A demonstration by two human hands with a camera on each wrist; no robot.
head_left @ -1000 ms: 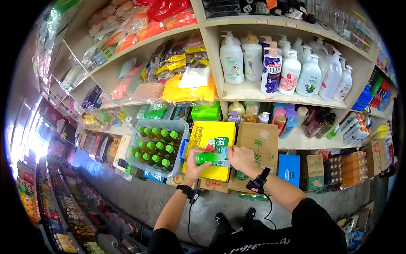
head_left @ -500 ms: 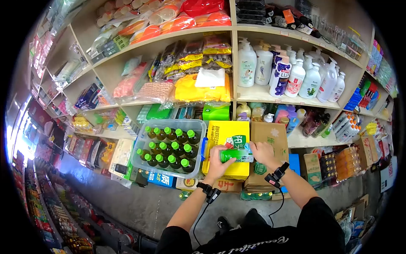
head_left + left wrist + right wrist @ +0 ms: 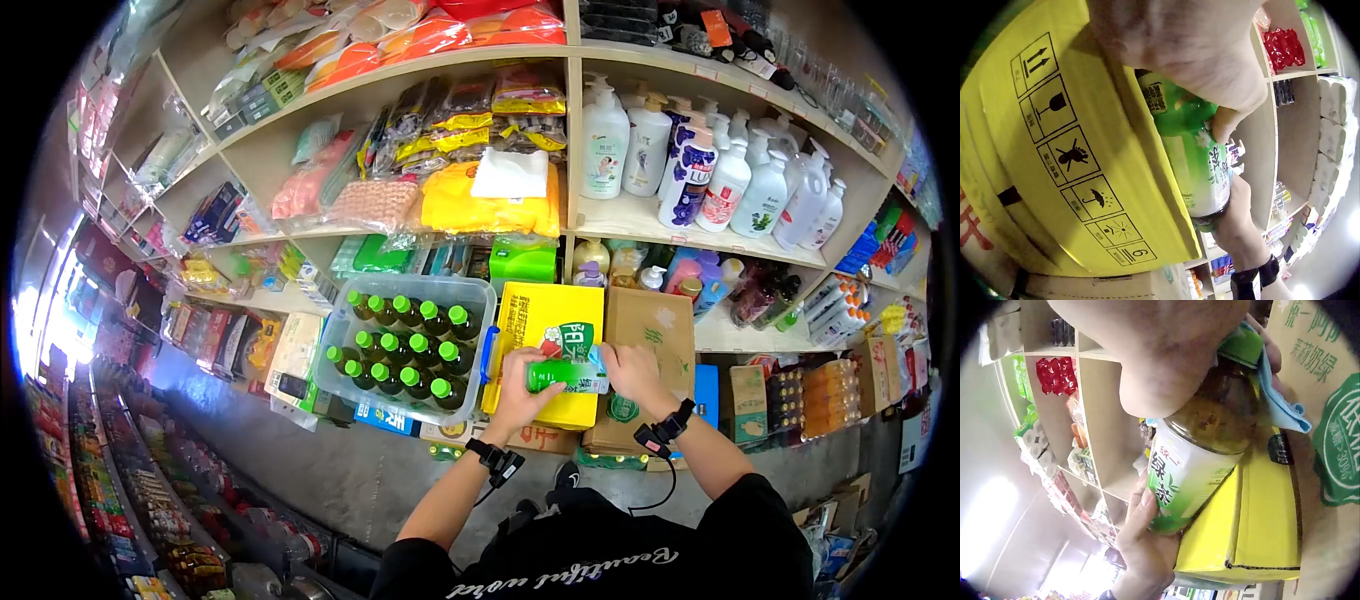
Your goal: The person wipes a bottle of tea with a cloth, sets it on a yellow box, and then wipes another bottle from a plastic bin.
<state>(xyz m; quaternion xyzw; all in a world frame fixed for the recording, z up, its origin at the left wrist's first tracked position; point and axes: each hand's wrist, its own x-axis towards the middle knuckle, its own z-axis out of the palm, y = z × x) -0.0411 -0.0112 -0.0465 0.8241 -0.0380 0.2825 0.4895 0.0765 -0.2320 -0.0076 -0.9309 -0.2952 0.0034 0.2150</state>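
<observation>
A green-labelled tea bottle (image 3: 562,376) lies sideways above the yellow carton (image 3: 522,315). My left hand (image 3: 520,392) grips its lower, green end. At the cap end, my right hand (image 3: 637,378) holds a light blue cloth (image 3: 1274,394) around the neck; the green cap (image 3: 1241,347) shows beside the cloth in the right wrist view. Amber liquid shows through the bottle's shoulder there. In the left wrist view the bottle (image 3: 1194,150) is beside the carton's printed side, with the left thumb along the label.
Left of the carton stands a clear plastic bin (image 3: 335,385) of green-capped bottles. A brown carton (image 3: 650,315) stands to the right, a blue box (image 3: 706,395) beyond it. Shelves with pump bottles (image 3: 605,140) and yellow packages (image 3: 490,205) rise behind.
Over the last second the head view has shifted, so bin, cartons and hands sit farther right in it. Both hands keep hold of the bottle and cloth, with little change in grip.
</observation>
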